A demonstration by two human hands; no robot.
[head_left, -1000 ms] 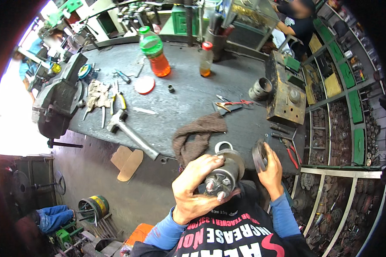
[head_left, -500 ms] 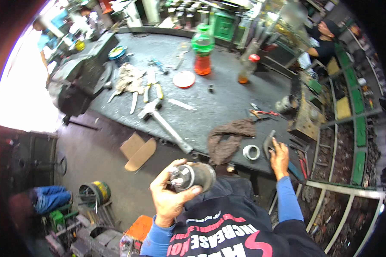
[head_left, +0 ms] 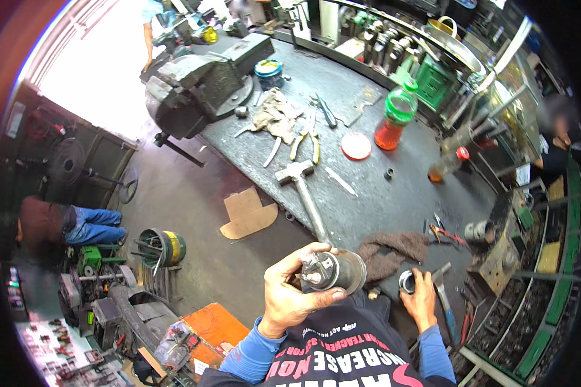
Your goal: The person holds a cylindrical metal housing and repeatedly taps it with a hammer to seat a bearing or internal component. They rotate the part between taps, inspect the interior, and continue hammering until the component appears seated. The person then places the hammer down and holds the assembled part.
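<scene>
My left hand (head_left: 294, 293) is closed around a metal cylinder (head_left: 347, 271) with a dark end cap and small studs, held tilted above my lap in front of the bench. Over the bench's near edge, my right hand (head_left: 422, 300) has its fingers closed at the side of a short silver ring (head_left: 407, 281). Part of the ring is hidden by the fingers. Beside that hand lies a flat-bladed tool with a blue handle (head_left: 450, 327). A brown knit cloth (head_left: 390, 253) is bunched just beyond the ring.
On the dark bench (head_left: 361, 193) lie a hammer (head_left: 310, 200), yellow-handled pliers (head_left: 314, 148), a rag (head_left: 276, 116) and a white-and-red lid (head_left: 356, 146). Bottles (head_left: 397, 116) with red liquid stand farther back. A vise (head_left: 200, 90) is mounted at the left. Other people are nearby.
My right hand has left the blue-handled tool and closed on the silver ring. My left hand still holds the cylinder. The whole view has swung to the left.
</scene>
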